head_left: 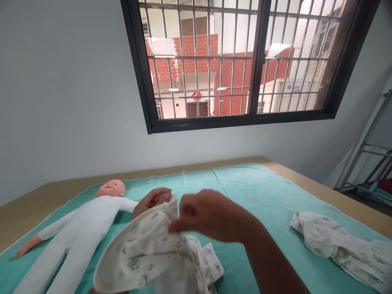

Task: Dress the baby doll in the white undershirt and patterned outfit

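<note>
Pale grey wall [76,90] rises behind the wood-toned surface [45,196], with a dark-framed, barred window [202,122] above it. Turquoise cloth [254,196] covers most of the surface. Held up just over it, near the camera, is a printed garment [150,249]: off-white, scattered with small grey and soft-green motifs, its left side a broad curve finished in plain pale edging. It narrows to a peak at the top and bunches into soft folds towards the lower right, where motion blurs the print. The left hand [153,200] is at the upper edge, fingers curled beside the peak. The right hand [211,214] comes across from the other side, fingers bent and thumb reaching over the fabric; whether either hand's fingers grip it, I cannot tell. A baby doll [82,224] in a white body lies to the left, and a crumpled piece of clothing [343,245] with a similar print lies at the right.
</note>
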A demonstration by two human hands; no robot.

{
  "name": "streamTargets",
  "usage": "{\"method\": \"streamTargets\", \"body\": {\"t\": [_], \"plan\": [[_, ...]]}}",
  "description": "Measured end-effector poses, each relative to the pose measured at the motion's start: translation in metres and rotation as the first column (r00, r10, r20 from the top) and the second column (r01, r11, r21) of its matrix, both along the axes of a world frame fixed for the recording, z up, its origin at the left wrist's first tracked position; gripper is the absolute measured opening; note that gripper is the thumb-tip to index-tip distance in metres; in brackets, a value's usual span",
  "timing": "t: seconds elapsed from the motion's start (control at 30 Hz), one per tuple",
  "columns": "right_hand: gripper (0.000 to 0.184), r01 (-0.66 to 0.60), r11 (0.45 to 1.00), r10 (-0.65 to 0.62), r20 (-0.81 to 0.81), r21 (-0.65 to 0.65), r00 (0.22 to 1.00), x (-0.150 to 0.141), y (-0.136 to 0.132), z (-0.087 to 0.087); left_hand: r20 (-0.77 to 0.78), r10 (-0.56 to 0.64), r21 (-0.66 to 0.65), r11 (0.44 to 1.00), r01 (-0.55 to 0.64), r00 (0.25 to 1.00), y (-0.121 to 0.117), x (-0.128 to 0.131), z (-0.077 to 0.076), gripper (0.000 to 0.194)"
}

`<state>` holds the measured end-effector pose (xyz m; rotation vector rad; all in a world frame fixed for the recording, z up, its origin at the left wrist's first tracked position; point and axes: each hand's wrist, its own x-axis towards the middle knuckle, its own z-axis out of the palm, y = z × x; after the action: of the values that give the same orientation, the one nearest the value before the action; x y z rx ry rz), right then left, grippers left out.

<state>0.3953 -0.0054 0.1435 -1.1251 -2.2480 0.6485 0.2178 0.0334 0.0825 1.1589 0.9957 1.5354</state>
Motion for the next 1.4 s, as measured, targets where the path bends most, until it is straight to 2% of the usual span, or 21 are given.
{"method": "streamTargets", "body": {"t": [0.07,0.13,0.23,0.3,0.37,0.43,0.5,0.57,0.6,0.63,0.7,0.8,0.87,0.97,1.07,1.23,1.3,1.4], "plan": [[0.045,-0.078,0.997,0.074,0.207,0.014,0.976,-0.019,-0.008,-0.009,0.024,0.085,-0.012,0.996,-0.084,0.996,-0.001,-0.012,0.012,0.039],[0.038,-0.13,0.99,0.108,0.311,0.052,0.944,-0.039,-0.013,-0.017,-0.004,0.235,0.03,0.972,-0.235,0.972,-0.006,-0.017,0.02,0.039],[0.013,-0.12,0.978,0.036,0.435,0.168,0.9,-0.052,-0.012,-0.018,-0.057,0.416,0.145,0.903,-0.404,0.908,-0.015,-0.017,0.028,0.031],[0.012,-0.031,0.971,-0.069,0.404,0.237,0.912,-0.041,-0.007,-0.011,-0.066,0.524,0.195,0.841,-0.504,0.849,-0.016,-0.02,0.032,0.025],[0.018,0.132,0.956,-0.191,0.215,0.264,0.958,-0.017,0.002,-0.001,-0.037,0.619,0.249,0.766,-0.592,0.785,-0.014,-0.027,0.036,0.023],[0.019,0.316,0.918,-0.306,-0.078,0.241,0.949,0.011,0.01,0.007,0.027,0.656,0.31,0.712,-0.631,0.754,-0.009,-0.039,0.04,0.024],[0.02,0.492,0.851,-0.407,-0.359,0.185,0.84,0.036,0.018,0.012,0.07,0.651,0.356,0.691,-0.629,0.756,-0.005,-0.05,0.042,0.026],[0.025,0.632,0.768,-0.478,-0.565,0.103,0.673,0.052,0.023,0.013,0.058,0.661,0.388,0.675,-0.627,0.748,-0.005,-0.057,0.044,0.026],[0.028,0.668,0.742,-0.489,-0.642,0.05,0.591,0.056,0.025,0.012,0.039,0.669,0.399,0.671,-0.625,0.743,-0.006,-0.059,0.045,0.025],[0.031,0.674,0.738,-0.477,-0.712,-0.007,0.516,0.059,0.026,0.011,0.018,0.674,0.406,0.67,-0.622,0.738,-0.007,-0.059,0.046,0.024],[0.031,0.581,0.807,-0.394,-0.828,-0.103,0.399,0.06,0.028,0.009,-0.046,0.654,0.404,0.703,-0.585,0.755,-0.01,-0.058,0.048,0.022],[0.019,0.268,0.953,-0.214,-0.936,-0.138,0.28,0.057,0.031,0.008,-0.161,0.542,0.36,0.81,-0.463,0.825,-0.014,-0.055,0.05,0.022],[0.013,0.088,0.989,-0.136,-0.972,-0.121,0.193,0.055,0.032,0.009,-0.211,0.486,0.332,0.852,-0.405,0.848,-0.015,-0.053,0.051,0.023],[0.017,0.008,0.998,-0.065,-0.994,-0.065,0.089,0.052,0.032,0.011,-0.254,0.457,0.309,0.873,-0.376,0.853,-0.016,-0.054,0.05,0.023],[0.026,0.01,0.999,-0.051,-0.995,-0.051,0.08,0.044,0.028,0.012,-0.349,0.42,0.291,0.898,-0.329,0.838,-0.01,-0.054,0.045,0.028],[0.035,-0.064,0.998,0.037,-0.984,0.026,0.175,0.023,0.019,0.012,-0.49,0.338,0.273,0.935,-0.227,0.803,0.003,-0.051,0.034,0.026],[0.037,-0.079,0.994,0.091,-0.973,0.076,0.213,0.017,0.017,0.013,-0.502,0.312,0.264,0.943,-0.2,0.807,0.004,-0.05,0.032,0.025],[0.039,-0.06,0.987,0.156,-0.966,0.147,0.206,0.015,0.018,0.014,-0.462,0.286,0.242,0.951,-0.191,0.839,0.002,-0.048,0.033,0.026]]}}
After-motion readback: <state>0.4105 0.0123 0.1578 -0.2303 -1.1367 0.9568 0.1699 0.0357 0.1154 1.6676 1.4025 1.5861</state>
